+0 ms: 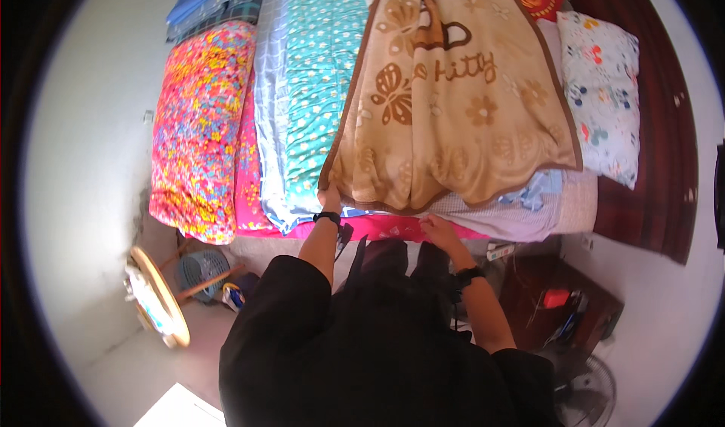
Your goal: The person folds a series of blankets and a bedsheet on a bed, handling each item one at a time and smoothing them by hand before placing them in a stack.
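Observation:
A tan fleece blanket point(453, 125) with brown flowers, butterflies and a brown border lies in folds over the bed. Its near left corner is held in my left hand point(329, 198), fingers closed on the edge. Just below the blanket's near hem is my right hand point(440, 232), over the pink bedsheet point(377, 228). The fingers of that hand are curled in; whether they hold anything is not visible. Left of the blanket lies a folded teal quilt point(321, 87) with white dots.
A bright floral folded bundle point(200, 132) lies at the bed's left end. On the right are a white patterned pillow point(600, 98) and a dark wooden headboard point(661, 125). Below stand a brown cabinet point(555, 283), a fan point(593, 389), a blue-grey basket point(200, 272) and a skateboard point(162, 299).

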Tool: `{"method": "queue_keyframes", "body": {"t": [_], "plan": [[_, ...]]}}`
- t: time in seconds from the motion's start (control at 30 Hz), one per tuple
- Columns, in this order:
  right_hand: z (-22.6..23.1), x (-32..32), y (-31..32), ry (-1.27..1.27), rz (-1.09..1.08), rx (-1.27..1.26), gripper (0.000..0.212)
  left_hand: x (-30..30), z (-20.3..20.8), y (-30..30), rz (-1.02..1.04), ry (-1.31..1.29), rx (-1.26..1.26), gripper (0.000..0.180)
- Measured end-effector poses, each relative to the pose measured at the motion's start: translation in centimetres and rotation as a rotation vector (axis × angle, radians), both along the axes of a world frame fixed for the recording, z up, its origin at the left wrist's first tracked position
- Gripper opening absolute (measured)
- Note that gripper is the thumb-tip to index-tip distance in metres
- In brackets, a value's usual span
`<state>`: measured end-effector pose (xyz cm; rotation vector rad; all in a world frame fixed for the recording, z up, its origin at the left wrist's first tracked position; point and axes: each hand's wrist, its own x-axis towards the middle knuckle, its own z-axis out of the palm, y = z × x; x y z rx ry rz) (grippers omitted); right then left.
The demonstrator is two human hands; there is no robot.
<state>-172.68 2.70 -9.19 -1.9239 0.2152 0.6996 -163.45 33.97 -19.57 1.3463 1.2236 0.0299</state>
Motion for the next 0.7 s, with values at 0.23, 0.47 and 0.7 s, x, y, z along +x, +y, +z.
{"method": "queue_keyframes", "body": {"t": [0.23, 0.47, 0.7], "plan": [[7.0, 9.4, -5.9, 0.022, -0.333, 0.720, 0.053, 3.8, 17.6, -20.1, -1.027, -0.601, 0.612, 0.020], [15.5, 12.2, -27.3, -0.099, -0.139, 0.054, 0.036, 1.4, 27.3, -42.9, -1.449, -1.007, 0.625, 0.029], [18.4, 9.6, -51.2, -0.162, -0.635, -0.049, 0.029, -1.3, 23.2, -51.6, -1.740, -1.078, 0.354, 0.033]]}}
